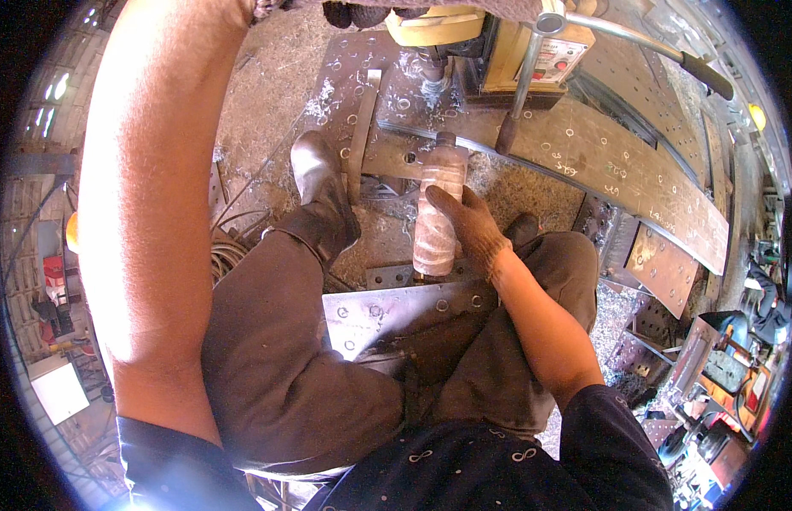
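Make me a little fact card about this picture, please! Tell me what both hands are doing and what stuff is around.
Right hand: gloved, its grip around a bottle
Bottle: pale, dark cap on the end away from the person
Left hand: gloved, cut off by the top edge; its grip can't be made out
Machine: yellow, beside dark-ended metal levers
Long metal plate: on the right, marked with pale rings
Boot: dark, on the person's left foot
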`<action>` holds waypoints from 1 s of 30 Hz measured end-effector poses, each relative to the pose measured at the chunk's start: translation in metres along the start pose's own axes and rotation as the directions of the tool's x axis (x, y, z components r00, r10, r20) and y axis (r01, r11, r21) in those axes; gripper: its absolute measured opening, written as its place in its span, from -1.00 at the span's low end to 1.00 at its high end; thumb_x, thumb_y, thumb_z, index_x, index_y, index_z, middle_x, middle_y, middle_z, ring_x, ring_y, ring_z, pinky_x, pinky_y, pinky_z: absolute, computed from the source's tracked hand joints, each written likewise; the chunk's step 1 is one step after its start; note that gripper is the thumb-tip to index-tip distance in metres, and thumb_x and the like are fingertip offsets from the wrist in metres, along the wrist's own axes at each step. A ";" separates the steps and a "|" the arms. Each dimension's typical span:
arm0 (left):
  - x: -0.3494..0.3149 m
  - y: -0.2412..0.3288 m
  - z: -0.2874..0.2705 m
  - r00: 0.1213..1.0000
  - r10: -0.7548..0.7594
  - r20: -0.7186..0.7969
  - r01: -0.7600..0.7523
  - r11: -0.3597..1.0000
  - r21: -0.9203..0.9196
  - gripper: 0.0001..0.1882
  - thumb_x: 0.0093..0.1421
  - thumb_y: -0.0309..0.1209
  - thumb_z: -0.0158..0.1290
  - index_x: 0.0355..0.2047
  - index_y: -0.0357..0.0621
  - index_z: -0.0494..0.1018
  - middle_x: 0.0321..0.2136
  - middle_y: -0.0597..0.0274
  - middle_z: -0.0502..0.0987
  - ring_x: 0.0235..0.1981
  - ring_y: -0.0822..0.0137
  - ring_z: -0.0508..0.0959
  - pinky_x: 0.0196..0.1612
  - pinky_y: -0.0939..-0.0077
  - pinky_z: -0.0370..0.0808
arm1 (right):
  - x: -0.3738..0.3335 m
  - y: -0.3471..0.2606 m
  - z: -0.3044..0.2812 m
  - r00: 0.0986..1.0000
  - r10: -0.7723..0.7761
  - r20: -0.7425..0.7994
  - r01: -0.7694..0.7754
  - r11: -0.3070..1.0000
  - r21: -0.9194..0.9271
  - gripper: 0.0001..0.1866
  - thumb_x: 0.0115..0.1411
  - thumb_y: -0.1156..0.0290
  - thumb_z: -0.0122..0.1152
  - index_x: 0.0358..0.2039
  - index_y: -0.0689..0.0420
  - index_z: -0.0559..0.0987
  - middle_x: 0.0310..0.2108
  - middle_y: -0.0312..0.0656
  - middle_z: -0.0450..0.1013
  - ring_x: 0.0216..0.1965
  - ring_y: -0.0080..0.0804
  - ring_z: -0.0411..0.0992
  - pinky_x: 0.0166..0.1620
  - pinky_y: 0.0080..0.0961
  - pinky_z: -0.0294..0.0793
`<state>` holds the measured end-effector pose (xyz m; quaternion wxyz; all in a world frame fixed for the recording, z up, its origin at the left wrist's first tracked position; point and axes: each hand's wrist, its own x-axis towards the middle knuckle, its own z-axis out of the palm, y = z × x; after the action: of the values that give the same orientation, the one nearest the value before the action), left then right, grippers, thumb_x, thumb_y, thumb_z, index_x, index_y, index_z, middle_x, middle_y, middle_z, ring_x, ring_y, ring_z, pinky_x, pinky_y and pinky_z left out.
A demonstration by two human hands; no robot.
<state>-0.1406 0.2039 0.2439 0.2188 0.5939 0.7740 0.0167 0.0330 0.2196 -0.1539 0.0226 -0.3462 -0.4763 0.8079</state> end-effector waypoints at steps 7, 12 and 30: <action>-0.001 -0.002 0.001 1.000 0.007 -0.007 -0.007 1.000 -0.002 -0.42 0.60 0.05 0.02 -0.29 -0.22 0.70 -0.58 0.34 0.59 -0.58 0.47 0.51 -0.51 0.47 0.49 | -0.007 -0.005 0.001 0.998 0.065 0.003 -0.065 0.996 0.056 -0.29 0.36 -0.09 0.50 0.24 0.26 0.59 0.02 -0.10 0.67 -0.08 -0.28 0.68 0.01 -0.25 0.72; 0.000 -0.003 0.002 1.000 0.013 -0.011 -0.013 1.000 -0.008 -0.42 0.60 0.05 0.02 -0.28 -0.22 0.70 -0.58 0.34 0.60 -0.58 0.47 0.51 -0.51 0.47 0.49 | -0.009 -0.008 0.001 0.996 0.084 0.013 -0.084 0.995 0.045 -0.30 0.40 -0.07 0.47 0.26 0.26 0.58 0.03 -0.11 0.67 -0.06 -0.27 0.68 0.03 -0.24 0.72; -0.004 -0.008 0.005 0.998 0.047 -0.038 -0.048 0.999 -0.021 -0.42 0.60 0.04 0.04 -0.25 -0.24 0.72 -0.57 0.32 0.61 -0.57 0.46 0.52 -0.50 0.48 0.49 | -0.053 -0.025 -0.008 0.731 -0.590 -0.344 0.414 0.784 -0.463 -0.50 0.46 0.19 0.43 0.25 0.22 0.60 0.06 -0.12 0.67 0.03 -0.38 0.61 0.14 -0.35 0.60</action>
<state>-0.1456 0.1970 0.2383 0.2102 0.6093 0.7634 0.0417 0.0701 0.2196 -0.1084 0.2959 -0.3852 -0.6702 0.5612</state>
